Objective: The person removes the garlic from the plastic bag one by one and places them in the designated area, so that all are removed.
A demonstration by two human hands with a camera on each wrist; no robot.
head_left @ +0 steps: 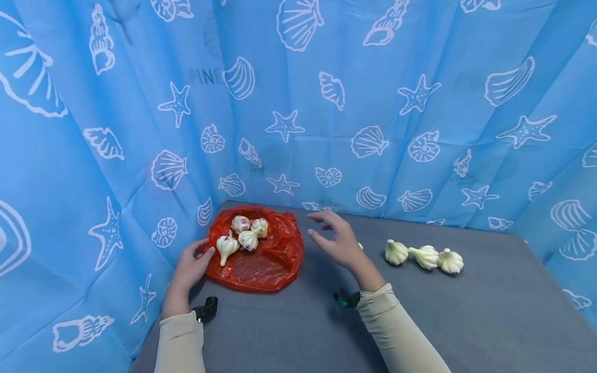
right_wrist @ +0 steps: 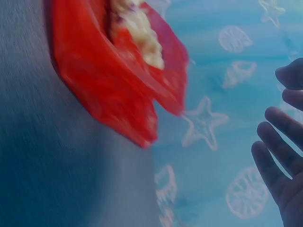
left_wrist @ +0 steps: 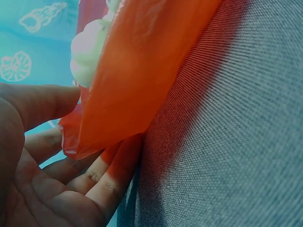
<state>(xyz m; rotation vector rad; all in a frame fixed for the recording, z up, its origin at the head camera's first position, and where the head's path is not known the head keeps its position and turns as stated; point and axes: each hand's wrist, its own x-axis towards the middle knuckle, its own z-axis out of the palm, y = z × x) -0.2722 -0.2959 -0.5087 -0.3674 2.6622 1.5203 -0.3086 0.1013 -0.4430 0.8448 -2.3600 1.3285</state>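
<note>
On the grey worktop (head_left: 466, 321) the red plastic bag (head_left: 261, 259) holds four garlic bulbs (head_left: 242, 233); three more lie right of it. Left hand (head_left: 188, 269) pins its left edge; keep that. Right hand (head_left: 338, 241) hovers beside it, fingers spread, empty

Red-orange plastic bag (head_left: 261, 259) on a plain grey table (head_left: 466, 321). Garlic bulbs in bag (head_left: 242, 233) cream w/ purple streaks; three loose garlic bulbs (head_left: 424, 255) pale cream (no purple visible). Backdrop cloth (head_left: 326, 103) bright blue w/ white shell & starfish print. Sleeves (head_left: 401, 331) beige.
</note>
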